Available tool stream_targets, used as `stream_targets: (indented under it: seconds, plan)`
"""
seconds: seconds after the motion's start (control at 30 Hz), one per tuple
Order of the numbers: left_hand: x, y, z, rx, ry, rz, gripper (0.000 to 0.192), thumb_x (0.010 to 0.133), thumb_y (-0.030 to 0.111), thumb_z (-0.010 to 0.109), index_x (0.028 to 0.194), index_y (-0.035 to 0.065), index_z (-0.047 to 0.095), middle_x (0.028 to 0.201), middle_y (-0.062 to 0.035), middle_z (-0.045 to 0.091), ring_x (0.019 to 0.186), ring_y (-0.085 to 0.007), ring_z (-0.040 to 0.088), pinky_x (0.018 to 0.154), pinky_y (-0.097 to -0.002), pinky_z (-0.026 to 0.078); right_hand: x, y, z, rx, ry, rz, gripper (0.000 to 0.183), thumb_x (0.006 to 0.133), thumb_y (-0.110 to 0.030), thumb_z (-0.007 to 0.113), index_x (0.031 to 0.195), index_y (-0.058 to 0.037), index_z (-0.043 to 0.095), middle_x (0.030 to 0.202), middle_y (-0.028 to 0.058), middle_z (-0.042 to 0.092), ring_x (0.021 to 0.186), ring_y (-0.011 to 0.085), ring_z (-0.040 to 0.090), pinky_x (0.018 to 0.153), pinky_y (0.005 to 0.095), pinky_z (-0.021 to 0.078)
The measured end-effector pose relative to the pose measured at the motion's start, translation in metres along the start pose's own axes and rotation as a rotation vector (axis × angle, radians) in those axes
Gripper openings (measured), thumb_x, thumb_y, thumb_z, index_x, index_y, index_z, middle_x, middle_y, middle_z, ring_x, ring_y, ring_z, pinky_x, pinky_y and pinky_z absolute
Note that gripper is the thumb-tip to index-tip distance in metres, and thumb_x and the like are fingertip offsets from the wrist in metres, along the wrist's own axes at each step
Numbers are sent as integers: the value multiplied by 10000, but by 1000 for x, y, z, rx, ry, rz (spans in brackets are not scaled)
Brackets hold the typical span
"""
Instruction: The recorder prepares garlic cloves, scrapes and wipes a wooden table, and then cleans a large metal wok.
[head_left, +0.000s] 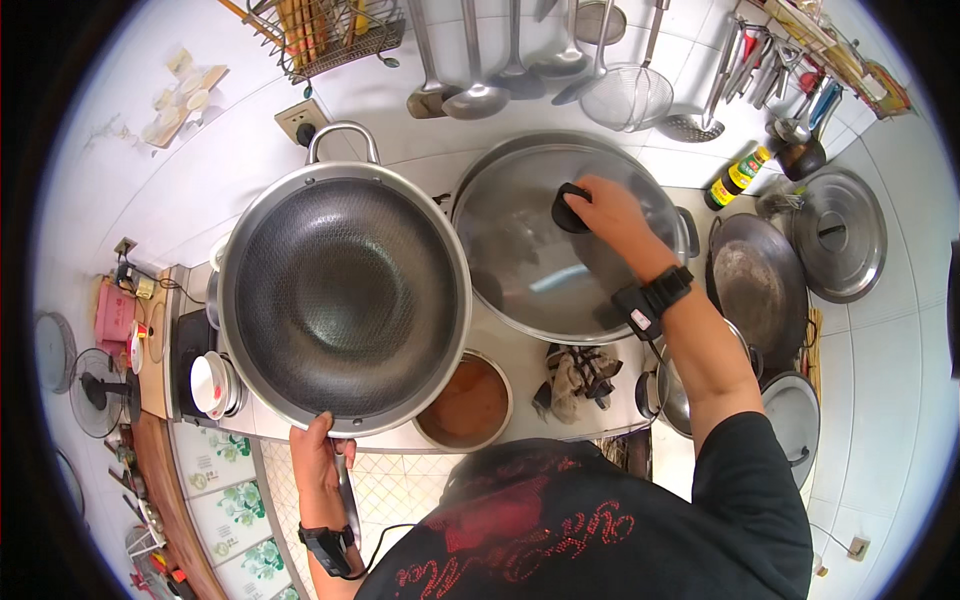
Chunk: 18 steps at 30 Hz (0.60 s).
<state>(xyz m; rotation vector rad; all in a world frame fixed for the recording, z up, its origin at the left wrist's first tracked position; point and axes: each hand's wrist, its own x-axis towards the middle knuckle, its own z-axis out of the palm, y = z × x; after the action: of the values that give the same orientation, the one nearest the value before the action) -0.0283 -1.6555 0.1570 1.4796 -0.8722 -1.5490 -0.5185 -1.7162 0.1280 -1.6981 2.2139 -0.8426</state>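
Observation:
My left hand (322, 457) grips the long metal handle of a honeycomb-patterned wok (349, 277), close to its rim; the wok's dark inside faces up, with a loop handle at its far side. To the right, my right hand (604, 206) holds the black knob of a large transparent lid (517, 270), which lies over a wide metal pan. A metal pot with reddish-brown liquid (469, 405) stands partly beneath the wok's lower right edge. A crumpled checked cloth (577, 379) lies on the counter below the lid.
Ladles (478, 101) and a wire strainer (626, 97) hang on the tiled wall. A sauce bottle (737, 178), an old wok (757, 277) and a metal lid (840, 234) stand at the right. Stacked white bowls (210, 384) sit left of the wok. The counter's front edge runs before me.

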Motion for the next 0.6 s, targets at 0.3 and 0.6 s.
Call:
stream_targets:
  seconds: [0.3,0.6]
  plan:
    - [3,6,-8,41,-60,-9,210,849,44,458,1007,-95,457,683,-175,572,358,-212,491,285,-297,374,-59,3,-66,69,146,-42,273,834,-274,667,966,-35,666,820,165,638,848,338,590,747,399,472]
    - [30,30,49,186,-363,-120,187,872,45,485,951,-122,512,664,-170,598,378,-221,526,291,-296,356,-166,81,-160,284,445,121,257,903,-134,623,1119,5,633,1053,111,632,1008,199,572,912,288,428]
